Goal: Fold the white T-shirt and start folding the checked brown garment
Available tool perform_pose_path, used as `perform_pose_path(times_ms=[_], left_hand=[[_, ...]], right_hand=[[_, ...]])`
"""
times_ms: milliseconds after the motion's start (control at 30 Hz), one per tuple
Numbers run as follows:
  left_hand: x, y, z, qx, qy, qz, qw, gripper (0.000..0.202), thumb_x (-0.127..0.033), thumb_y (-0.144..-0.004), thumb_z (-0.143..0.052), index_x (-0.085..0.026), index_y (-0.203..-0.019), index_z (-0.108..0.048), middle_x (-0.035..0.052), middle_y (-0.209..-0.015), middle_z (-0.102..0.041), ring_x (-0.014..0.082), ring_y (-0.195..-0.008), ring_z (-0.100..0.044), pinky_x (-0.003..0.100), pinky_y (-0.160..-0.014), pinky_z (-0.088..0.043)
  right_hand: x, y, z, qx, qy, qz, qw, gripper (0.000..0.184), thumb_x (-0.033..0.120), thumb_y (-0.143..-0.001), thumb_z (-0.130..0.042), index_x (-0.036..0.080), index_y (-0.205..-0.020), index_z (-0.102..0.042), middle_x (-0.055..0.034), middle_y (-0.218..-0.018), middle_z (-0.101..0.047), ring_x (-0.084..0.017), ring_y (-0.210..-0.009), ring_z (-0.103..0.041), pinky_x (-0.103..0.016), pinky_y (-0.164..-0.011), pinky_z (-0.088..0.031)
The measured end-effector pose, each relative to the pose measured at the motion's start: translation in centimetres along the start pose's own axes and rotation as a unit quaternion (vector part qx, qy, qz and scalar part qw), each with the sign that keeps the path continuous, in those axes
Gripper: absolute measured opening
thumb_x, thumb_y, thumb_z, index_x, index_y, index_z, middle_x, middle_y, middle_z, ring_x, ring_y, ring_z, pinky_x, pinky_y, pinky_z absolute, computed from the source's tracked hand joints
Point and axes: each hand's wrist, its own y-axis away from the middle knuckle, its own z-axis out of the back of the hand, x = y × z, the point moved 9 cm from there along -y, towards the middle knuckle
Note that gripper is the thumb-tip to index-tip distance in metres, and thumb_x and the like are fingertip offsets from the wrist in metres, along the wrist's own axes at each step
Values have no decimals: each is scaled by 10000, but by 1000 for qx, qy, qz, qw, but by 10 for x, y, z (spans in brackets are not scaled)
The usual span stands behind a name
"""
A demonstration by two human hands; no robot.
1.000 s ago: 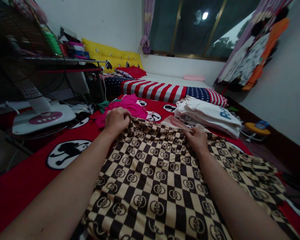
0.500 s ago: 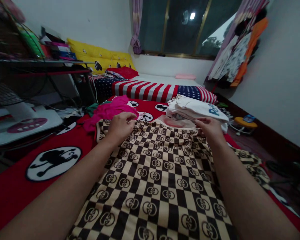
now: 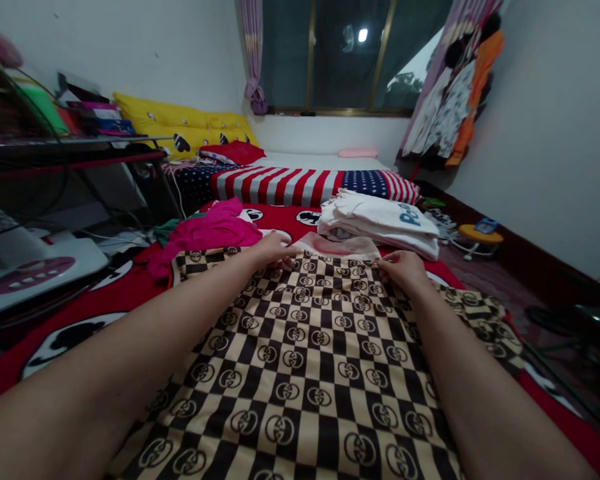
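A brown-and-beige checkered shirt (image 3: 300,347) with a printed ring pattern lies spread out before me, its pale sheer collar (image 3: 337,247) at the far end. My left hand (image 3: 275,250) pinches the fabric at the left end of the collar. At the collar's right end, my right hand (image 3: 403,268) has its thumb and fingers closed on the shirt's edge. One sleeve (image 3: 480,320) stretches out past my right forearm. Beyond the hands lie a bright pink garment (image 3: 213,230) on the left and a folded white stack of clothes (image 3: 380,220) on the right.
A red blanket (image 3: 10,377) with black-and-white round prints lies under the clothes. On the left stand a desk (image 3: 80,141) and a white fan base (image 3: 40,267). A small round stool (image 3: 480,233) is at right. A flag-patterned bedspread (image 3: 290,187) covers the bed behind.
My left hand has moved right along the shirt's top edge to the collar. My right hand stays by the collar's right end. The whole view has shifted slightly.
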Motion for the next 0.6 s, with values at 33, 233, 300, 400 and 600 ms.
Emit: perform_pose_path(times_ms=[33, 233, 300, 400, 600], left_hand=[[0, -3, -5, -2, 1, 6, 1000, 260, -342, -720, -720, -139, -881, -708, 32, -551, -661, 129, -433, -561, 203, -409, -370], [-5, -18, 3, -126, 15, 4, 992, 137, -209, -776, -565, -128, -755, -674, 53, -649, -696, 128, -553, -635, 218, -547, -505], [-7, -21, 8, -157, 8, -3, 988, 175, -203, -801, -510, -130, -779, -667, 77, -737, -718, 138, -622, -666, 229, -600, -527], [-9, -22, 11, -179, -42, -22, 983, 165, -300, -736, -620, -149, -684, -664, 98, -775, -723, 220, -789, -690, 294, -721, -538], [-7, -27, -1, -144, -173, -50, 973, 92, -253, -570, -747, -200, -572, -673, 51, -687, -711, 256, -878, -677, 302, -844, -493]], right_hand=[[0, 1, 2, -9, -26, -7, 1000, 86, 175, -676, -702, 160, -657, -619, -33, -467, -612, -167, -396, -570, -241, -365, -416], [11, 2, 8, -44, -139, -2, 989, 58, 121, -783, -576, 151, -735, -565, -24, -576, -640, -124, -476, -629, -182, -418, -482], [13, 2, 8, -48, -173, 3, 984, 74, 101, -787, -566, 150, -732, -559, -13, -563, -631, -118, -458, -625, -166, -389, -467], [12, 1, 4, -39, -180, 5, 983, 98, 79, -790, -561, 151, -723, -558, -4, -549, -629, -111, -435, -617, -160, -369, -463], [7, 3, -4, -6, -160, -24, 987, 129, 65, -797, -565, 154, -704, -552, 0, -520, -622, -110, -428, -618, -152, -359, -456]])
